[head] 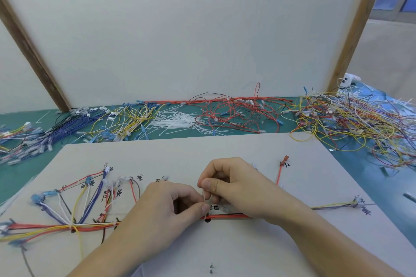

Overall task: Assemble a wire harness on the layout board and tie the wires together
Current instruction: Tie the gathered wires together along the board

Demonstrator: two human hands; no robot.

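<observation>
While the wire bundle (227, 216) runs left-right, left hand (166, 204) and right hand (227, 180) pinching white cable tie (205, 198) upright.

Head view; forward-down, close over board (225, 150)

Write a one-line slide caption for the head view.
Both hands, left and right, pinch a white cable tie looped over the red wire bundle on the layout board.
</observation>
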